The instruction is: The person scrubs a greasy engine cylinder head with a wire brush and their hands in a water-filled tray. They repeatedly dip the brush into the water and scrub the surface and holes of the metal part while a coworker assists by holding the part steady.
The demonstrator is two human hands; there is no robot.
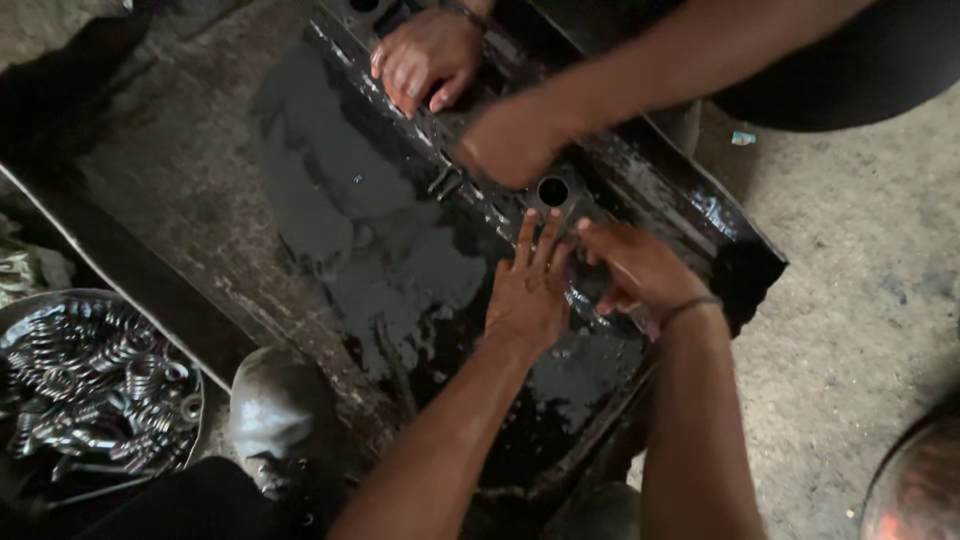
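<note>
Oily floor [200, 170]: both hands (left hand [527, 295], right hand [640, 270]) press the engine block [640, 190].

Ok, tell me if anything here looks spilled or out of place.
A dark wet liquid has spread across the floor beside the long black metal part, pooling under the left hand and right hand. It looks spilled because it is glossy and uneven on the dry concrete.

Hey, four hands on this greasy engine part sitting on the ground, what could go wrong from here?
1. The long metal engine part is coated in black oil, so the left hand and right hand may slip on it.
2. The co-worker's hands work close by on the same part; fingers could get pinched if it shifts.
3. The oil puddle spreads over the floor, a slipping hazard.
</note>
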